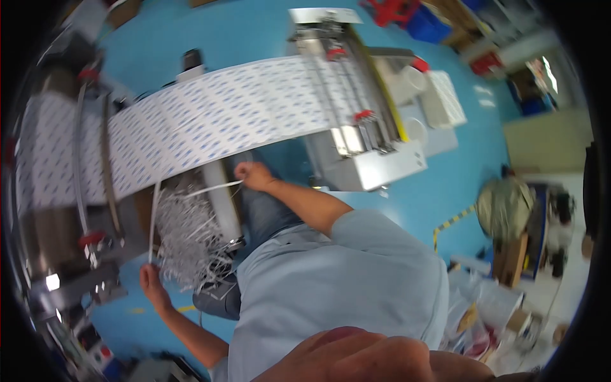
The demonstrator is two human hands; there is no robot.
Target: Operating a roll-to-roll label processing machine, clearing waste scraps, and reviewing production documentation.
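Before you, sheet [216,105] spans from roller machine [98,286] at your left to second machine [389,167] at your right. Strip pile [191,242] lies left of your legs [262,207], by sheet's near edge. Your left hand [151,278] left of pile, long strip [153,219] between it and sheet edge. Your right hand [256,176] right of pile; short strip [219,186] runs left from it, far end seemingly over pile, blurred. Bagged bundle [506,207] well right of you.
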